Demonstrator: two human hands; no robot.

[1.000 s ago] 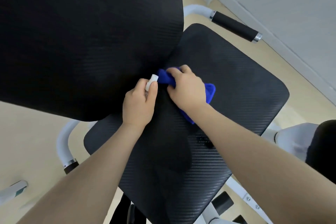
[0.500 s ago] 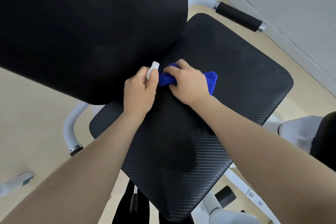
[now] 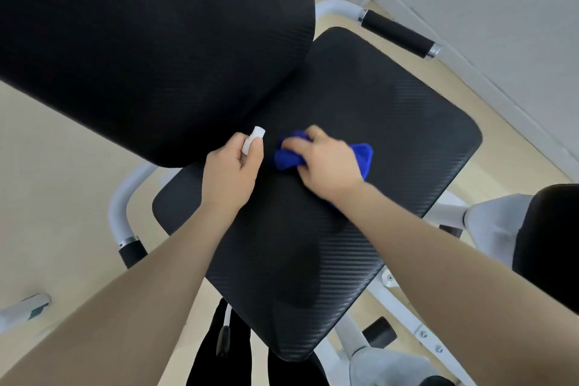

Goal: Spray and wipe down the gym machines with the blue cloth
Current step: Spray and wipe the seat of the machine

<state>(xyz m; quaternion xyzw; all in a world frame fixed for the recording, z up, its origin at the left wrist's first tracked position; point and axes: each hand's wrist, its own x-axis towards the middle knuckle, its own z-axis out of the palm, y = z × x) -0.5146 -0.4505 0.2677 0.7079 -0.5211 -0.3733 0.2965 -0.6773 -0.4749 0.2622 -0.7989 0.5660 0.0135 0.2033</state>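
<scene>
- Both hands work over the black seat pad (image 3: 391, 147) of a gym machine, seen from above.
- The right hand (image 3: 326, 166) lies on top of the blue cloth (image 3: 363, 155), fingers curled over it and pressing it onto the seat pad near where the pad meets the backrest (image 3: 150, 50).
- The blue cloth is bunched; one part sticks out past the fingertips toward the left hand, another shows beyond the back of the hand on the far side, and a small edge peeks out below the wrist.
- The left hand (image 3: 230, 172) is closed around a small white spray bottle (image 3: 253, 138); only its white top shows above the fist, with the thumb lying against it.
- The two hands are near each other but apart, with a strip of dark pad between them.
- The backrest is a large black textured pad filling the upper left of the view, overlapping the rear edge of the seat pad.
- A white frame tube with a black foam grip (image 3: 396, 33) runs beyond the seat toward the wall (image 3: 501, 9); a matching handle (image 3: 123, 222) curves out on the near left side.
- Below the seat lie white frame bars (image 3: 407, 316) with bolts, over a pale wooden floor (image 3: 56, 185).
</scene>
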